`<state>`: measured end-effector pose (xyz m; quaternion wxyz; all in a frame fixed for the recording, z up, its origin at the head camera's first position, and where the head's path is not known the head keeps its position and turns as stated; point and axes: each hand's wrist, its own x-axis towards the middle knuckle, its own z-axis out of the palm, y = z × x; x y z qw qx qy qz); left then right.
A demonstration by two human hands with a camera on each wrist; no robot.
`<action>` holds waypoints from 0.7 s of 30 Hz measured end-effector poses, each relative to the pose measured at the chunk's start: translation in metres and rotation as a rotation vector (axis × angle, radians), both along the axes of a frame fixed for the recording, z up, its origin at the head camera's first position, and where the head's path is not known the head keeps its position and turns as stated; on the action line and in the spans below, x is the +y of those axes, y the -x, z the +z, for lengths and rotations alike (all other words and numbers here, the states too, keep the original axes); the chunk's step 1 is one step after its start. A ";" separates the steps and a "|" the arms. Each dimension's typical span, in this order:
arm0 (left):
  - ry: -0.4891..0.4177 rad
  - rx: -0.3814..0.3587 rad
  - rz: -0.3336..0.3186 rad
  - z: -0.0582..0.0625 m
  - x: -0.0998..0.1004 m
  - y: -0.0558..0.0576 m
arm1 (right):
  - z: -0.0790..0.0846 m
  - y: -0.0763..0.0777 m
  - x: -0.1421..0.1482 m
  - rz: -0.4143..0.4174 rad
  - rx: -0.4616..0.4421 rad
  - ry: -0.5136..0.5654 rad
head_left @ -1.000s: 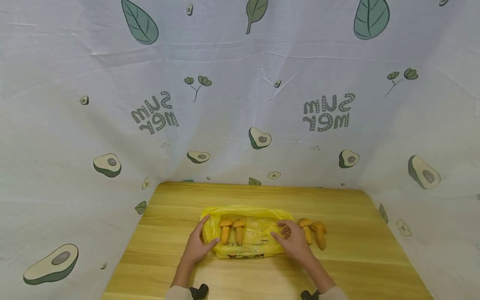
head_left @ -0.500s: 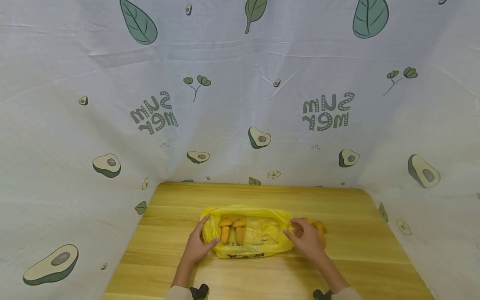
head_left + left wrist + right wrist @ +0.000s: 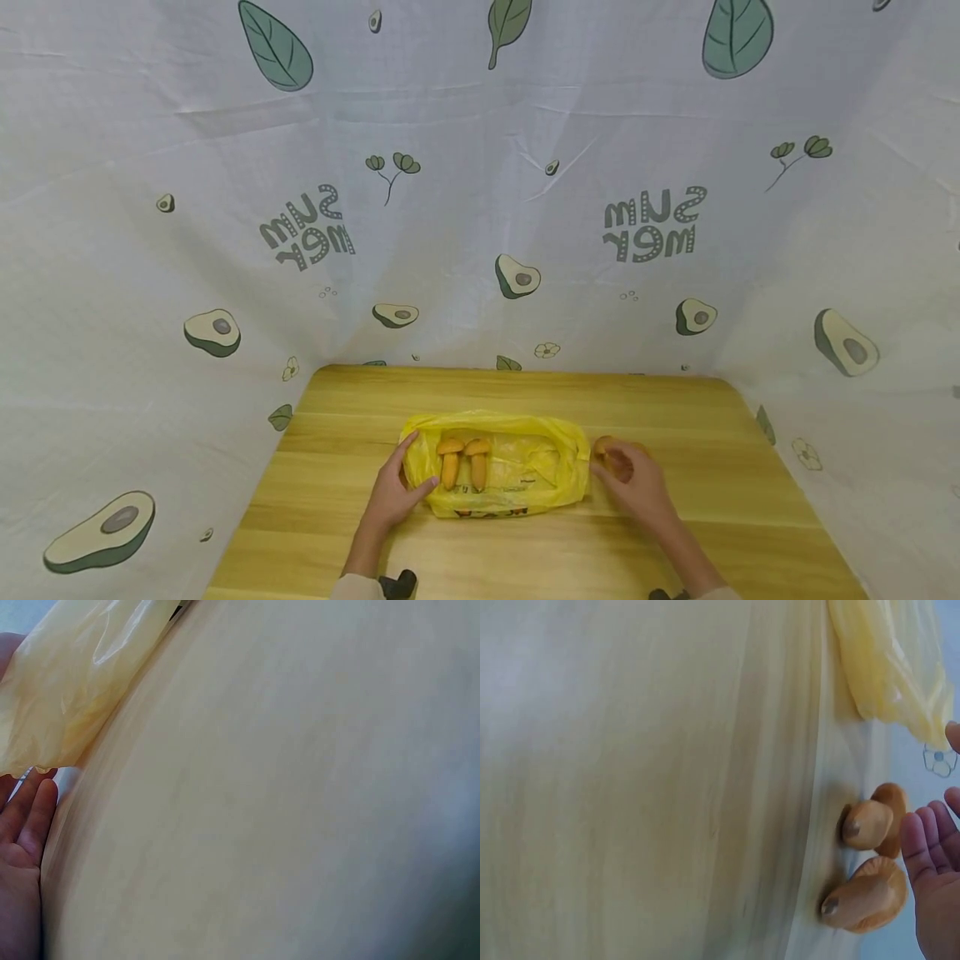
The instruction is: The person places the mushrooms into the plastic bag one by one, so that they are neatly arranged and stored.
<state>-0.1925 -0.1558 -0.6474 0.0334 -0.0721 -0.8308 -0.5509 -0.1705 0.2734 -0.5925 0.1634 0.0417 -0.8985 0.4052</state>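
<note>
A yellow plastic bag point(image 3: 517, 500) lies with its mouth spread on the wooden table. Inside its left half, two orange-capped mushrooms point(image 3: 451, 462) lie side by side. My left hand point(image 3: 393, 492) holds the bag's left end, thumb over the front rim and a fingertip at the back rim. To the right of the bag, my right hand point(image 3: 636, 483) hovers over two more mushrooms point(image 3: 862, 896), partly hiding them in the head view. From the right wrist, its fingers point(image 3: 930, 836) look loosely extended, close to the mushrooms and holding nothing.
The wooden table point(image 3: 360, 392) has bare wood behind and in front of the bag. A white cloth point(image 3: 450, 233) printed with avocados and leaves hangs at the back and both sides.
My right hand has moved right, from over the bag's right end to above the two mushrooms beside it. The left hand, bag and mushrooms stay in place.
</note>
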 end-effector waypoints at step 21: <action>-0.008 0.016 -0.048 0.000 -0.003 0.000 | -0.022 -0.014 0.041 -0.102 -0.010 -0.005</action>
